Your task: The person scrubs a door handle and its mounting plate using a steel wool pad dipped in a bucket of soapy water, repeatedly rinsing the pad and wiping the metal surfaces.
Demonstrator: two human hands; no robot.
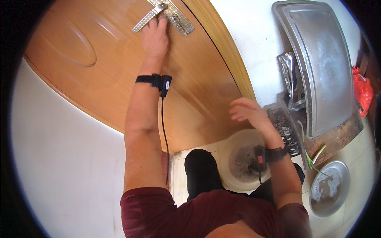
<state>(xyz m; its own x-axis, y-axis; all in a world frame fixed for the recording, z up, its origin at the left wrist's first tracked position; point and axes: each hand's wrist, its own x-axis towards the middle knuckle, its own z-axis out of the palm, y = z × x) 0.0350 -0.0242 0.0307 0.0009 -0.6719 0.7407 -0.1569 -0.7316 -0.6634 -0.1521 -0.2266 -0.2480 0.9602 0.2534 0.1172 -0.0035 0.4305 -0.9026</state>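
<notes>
My left hand [155, 35] is raised to a wooden door [190, 98]. Its fingers reach in behind the textured metal lever handle [148, 18], and the fingertips are hidden there. The handle sits on a matching metal plate [181, 21] with a small knob. Held in the air, my right hand [248, 113] has nothing in it, and its slightly blurred fingers are apart and bent. Below it on the floor stands a pale round plastic tub [227, 169] with dark, sudsy water.
At the right, a large metal tray [330, 68] leans by the white wall on a worn board [333, 142]. A dark plastic basket [285, 131], a red plastic bag [363, 92], a green onion [318, 154] and a metal basin [346, 175] of soapy water are nearby. Cables hang from both wristbands.
</notes>
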